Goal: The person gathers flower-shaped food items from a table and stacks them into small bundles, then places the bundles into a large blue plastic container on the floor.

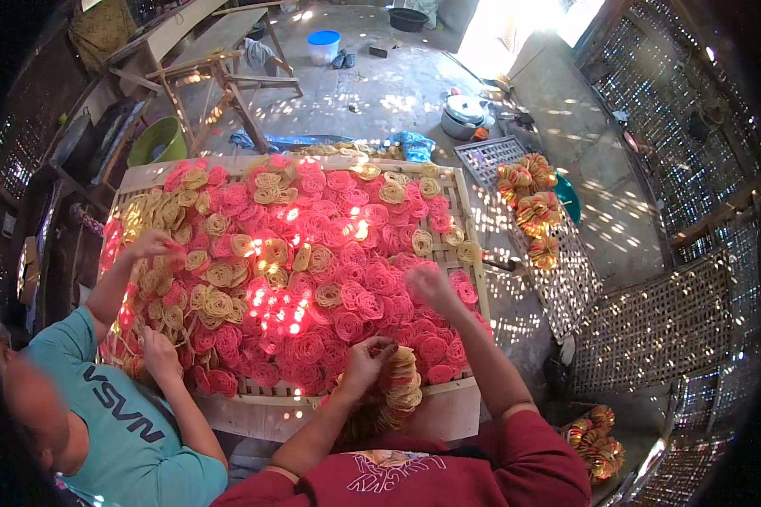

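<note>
My left hand (366, 366) grips the top end of a strung stack of lacy coiled crackers (401, 386), mostly yellow with some red. The stack hangs over the near edge of the rack, in front of my maroon shirt. My right hand (432, 286) is raised above the right side of the rack, over pink coiled crackers (383, 279). It is blurred, so I cannot tell what is between its fingers. Pink and yellow crackers (217, 303) lie loosely heaped across the slatted rack (445, 185).
At left, a person in a teal shirt (133, 437) reaches over the same crackers with both hands. Finished-looking bundles (539, 212) lie on a woven panel at right, and more bundles (599, 443) sit low at right. A lidded pot (463, 117) and green tub (158, 141) stand beyond.
</note>
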A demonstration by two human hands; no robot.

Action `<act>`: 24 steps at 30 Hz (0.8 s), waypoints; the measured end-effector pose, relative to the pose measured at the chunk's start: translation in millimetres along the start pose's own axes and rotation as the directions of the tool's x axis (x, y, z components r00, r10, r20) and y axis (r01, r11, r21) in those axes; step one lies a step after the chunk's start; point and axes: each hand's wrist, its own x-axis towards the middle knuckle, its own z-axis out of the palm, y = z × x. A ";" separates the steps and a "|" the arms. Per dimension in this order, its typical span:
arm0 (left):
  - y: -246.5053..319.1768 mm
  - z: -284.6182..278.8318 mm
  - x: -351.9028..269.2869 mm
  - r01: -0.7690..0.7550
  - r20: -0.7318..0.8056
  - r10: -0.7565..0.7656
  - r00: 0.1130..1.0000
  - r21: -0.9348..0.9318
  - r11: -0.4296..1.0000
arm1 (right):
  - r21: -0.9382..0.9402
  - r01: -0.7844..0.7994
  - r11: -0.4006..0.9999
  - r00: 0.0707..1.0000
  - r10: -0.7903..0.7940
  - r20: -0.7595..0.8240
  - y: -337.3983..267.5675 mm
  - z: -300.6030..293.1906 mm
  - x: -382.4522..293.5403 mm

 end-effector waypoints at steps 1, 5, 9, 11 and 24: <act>0.6 -0.3 -0.3 -0.066 -0.009 0.066 0.998 0.065 0.996 | -0.145 -0.007 0.989 0.985 -0.018 -0.171 12.7 -13.9 25.5; -14.3 4.9 3.4 -0.062 0.002 0.062 0.998 -0.003 0.998 | -0.677 -0.124 0.725 0.805 -0.325 -0.496 72.5 -31.9 84.7; -5.4 -0.9 0.1 -0.117 -0.066 0.120 0.991 0.041 0.992 | -0.729 -0.189 0.658 0.845 -0.270 -0.462 70.5 -15.8 91.2; 4.2 -1.0 -1.6 -0.043 -0.025 0.043 0.999 -0.007 0.999 | -0.462 -0.177 0.869 0.917 -0.025 -0.399 73.4 -24.1 88.9; -5.9 8.2 3.3 -0.009 0.062 0.011 0.998 -0.032 0.999 | -0.475 -0.255 0.842 0.839 -0.052 -0.541 72.8 -95.4 10.0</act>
